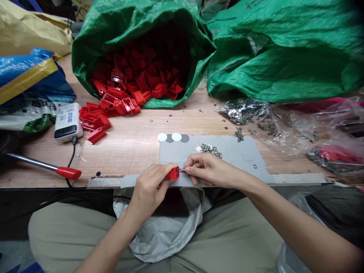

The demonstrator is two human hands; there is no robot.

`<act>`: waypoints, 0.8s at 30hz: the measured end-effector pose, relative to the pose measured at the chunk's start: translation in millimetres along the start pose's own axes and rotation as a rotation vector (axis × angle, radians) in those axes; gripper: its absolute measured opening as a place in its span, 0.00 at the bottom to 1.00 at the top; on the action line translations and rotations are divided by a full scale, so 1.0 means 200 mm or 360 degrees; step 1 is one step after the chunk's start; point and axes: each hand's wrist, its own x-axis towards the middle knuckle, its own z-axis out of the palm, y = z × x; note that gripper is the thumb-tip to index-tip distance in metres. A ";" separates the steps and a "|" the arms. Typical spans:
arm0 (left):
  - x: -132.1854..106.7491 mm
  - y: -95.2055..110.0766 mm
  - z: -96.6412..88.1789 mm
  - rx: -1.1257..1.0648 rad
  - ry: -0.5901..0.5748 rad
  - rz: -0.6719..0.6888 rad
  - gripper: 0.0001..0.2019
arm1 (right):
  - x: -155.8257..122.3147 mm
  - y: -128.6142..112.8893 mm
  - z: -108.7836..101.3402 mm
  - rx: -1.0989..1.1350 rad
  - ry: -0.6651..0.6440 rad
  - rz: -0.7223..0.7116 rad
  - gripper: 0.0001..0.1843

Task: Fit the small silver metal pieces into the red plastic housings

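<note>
Between the fingers of my left hand (150, 184) is a red plastic part (173, 173), its end turned toward the right. My right hand (212, 170) pinches a thin metal pin-like piece (182, 170), whose tip reaches the end of the red part; whether it goes inside I cannot tell. Both hands are over the front edge of a grey mat (239, 155). Just behind my right hand lies a pile of small shiny metal pieces (209, 149).
A green sack (142, 11) spills red parts (95, 117) onto the table. At left are a power bank (68, 122) with a cable and a red-handled lever (68, 173). Clear bags of metal parts (244, 110) lie right. A white sack (159, 242) hangs below the edge.
</note>
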 end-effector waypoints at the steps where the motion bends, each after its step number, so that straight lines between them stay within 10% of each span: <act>1: 0.00 0.00 0.00 -0.0001 -0.0007 -0.0009 0.16 | 0.00 0.00 0.00 -0.0038 0.0012 -0.0015 0.14; 18: -0.01 0.02 0.01 0.0217 0.0064 0.0031 0.16 | 0.01 -0.19 0.08 -0.0831 0.0343 0.0009 0.08; 24: -0.01 0.01 0.01 0.0210 0.0060 0.0009 0.16 | 0.03 -0.15 0.06 -0.0616 0.0222 0.0057 0.06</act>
